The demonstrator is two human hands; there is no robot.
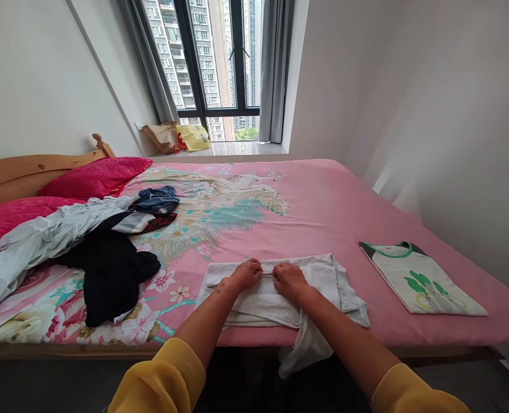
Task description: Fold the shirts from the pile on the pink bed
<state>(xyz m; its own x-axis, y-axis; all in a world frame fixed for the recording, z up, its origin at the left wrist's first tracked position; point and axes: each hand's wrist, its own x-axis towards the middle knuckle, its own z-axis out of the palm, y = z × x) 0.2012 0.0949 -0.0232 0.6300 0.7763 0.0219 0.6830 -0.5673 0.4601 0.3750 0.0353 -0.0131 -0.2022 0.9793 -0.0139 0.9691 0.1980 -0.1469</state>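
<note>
A light grey garment [254, 310] lies partly folded in layers at the bed's front edge; its exact kind is hard to make out. My left hand [248, 274] pinches the cloth near the middle of its far side, fingers curled. Close beside it on the right, my right hand [289, 279] grips the same fold, with a small gap between the two hands. One loose part of the garment hangs over the front edge of the bed below my right forearm, and another part spreads out to the right.
A folded white T-shirt [428, 284] with a green collar lies at right. On the left are a white cloth [60, 229], black clothing [112, 275] and folded denim [157, 199], near red pillows [99, 176]. The pink bedsheet [323, 212] covers the bed. Bags [193, 137] stand by the window.
</note>
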